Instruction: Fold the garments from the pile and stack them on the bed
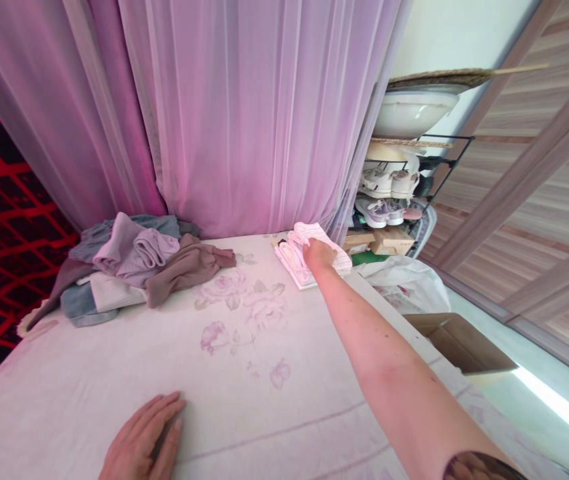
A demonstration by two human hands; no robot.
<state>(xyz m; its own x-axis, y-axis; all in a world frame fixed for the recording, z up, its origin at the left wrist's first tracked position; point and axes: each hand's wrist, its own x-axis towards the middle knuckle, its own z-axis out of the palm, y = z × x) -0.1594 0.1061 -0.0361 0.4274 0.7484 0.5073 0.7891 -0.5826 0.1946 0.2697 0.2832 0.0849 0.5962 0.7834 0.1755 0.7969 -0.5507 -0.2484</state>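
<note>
On the head feed I have the right hand (318, 255) resting on a folded white cloth (298, 257), which lies at the far edge of the mattress with its floral sheet (114, 380). The fingers sit close together on top of the fold, and I cannot tell whether they are gripping it or only pressing down. The left hand (141, 437) lies flat on the sheet near the near edge of the frame, its fingers (169, 417) slightly spread and holding nothing. A wide stretch of sheet with faded pink roses separates the two hands. Well left of the right hand is a heap of crumpled clothes (134, 260) in mauve, grey and brown, against a sheer pink curtain (244, 113). Past the mattress's right edge, close to my right forearm (379, 353), I see a white plastic bag (404, 283) and an open cardboard box (459, 343). Beyond the cloth stands a shoe rack (389, 193) holding sneakers (389, 183), with a white basin (417, 113) above it and a wood-look sliding door (524, 180) to the right.
</note>
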